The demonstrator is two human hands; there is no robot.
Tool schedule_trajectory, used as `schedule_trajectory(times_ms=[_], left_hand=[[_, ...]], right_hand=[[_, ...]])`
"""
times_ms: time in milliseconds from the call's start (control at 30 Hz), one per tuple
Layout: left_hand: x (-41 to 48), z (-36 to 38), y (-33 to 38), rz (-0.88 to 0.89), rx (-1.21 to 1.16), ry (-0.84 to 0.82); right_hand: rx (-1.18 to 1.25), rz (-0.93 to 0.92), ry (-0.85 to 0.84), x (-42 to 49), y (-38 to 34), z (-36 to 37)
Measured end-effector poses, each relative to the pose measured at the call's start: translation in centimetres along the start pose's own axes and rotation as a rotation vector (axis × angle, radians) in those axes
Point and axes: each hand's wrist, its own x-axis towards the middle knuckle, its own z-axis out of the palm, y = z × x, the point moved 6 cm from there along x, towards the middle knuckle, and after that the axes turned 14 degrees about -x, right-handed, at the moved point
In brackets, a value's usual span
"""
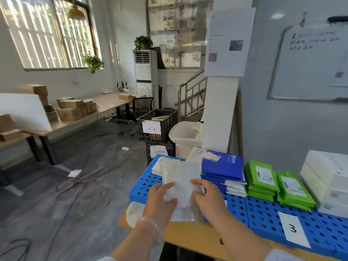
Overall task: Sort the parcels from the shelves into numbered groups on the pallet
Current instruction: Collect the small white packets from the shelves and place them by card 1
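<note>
A blue perforated pallet (263, 215) lies on a wooden table at lower right. My left hand (160, 200) and my right hand (207, 198) both grip a clear plastic-wrapped white parcel (181, 187) over the pallet's left end. More pale flat parcels (163, 164) lie beneath and behind it. To the right sit stacked blue parcels (222, 166), two stacks of green parcels (263, 179), and white boxes (327, 178). A white card marked 3 (292, 228) rests on the pallet near its front edge.
Two stacked black crates (158, 127) with paper labels and a white bin (185, 134) stand behind the pallet. A long desk (105, 104) with cardboard boxes runs along the left wall. Cables lie across the grey floor (75, 185). A whiteboard (310, 63) hangs at right.
</note>
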Motion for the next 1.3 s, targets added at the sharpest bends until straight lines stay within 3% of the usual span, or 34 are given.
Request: schedule_trajectory(times_ms=[233, 767, 1100, 1300], left_hand=[[12.7, -4.1, -4.6, -0.031, 0.086, -0.097], [35.9, -0.5, -15.5, -0.23, 0.169, -0.207], [43.4, 0.5, -21.4, -0.297, 0.389, -0.473], [43.5, 0.7, -20.1, -0.115, 0.541, -0.609]], right_hand=[[0.016, 0.113, 0.004, 9.9, -2.1, 7.0], [-0.099, 0.246, -0.192, 32.3, 3.1, 17.3], [-0.179, 0.395, -0.312, 37.0, 5.5, 22.2], [-0.24, 0.351, -0.215, 35.2, 3.0, 21.4]])
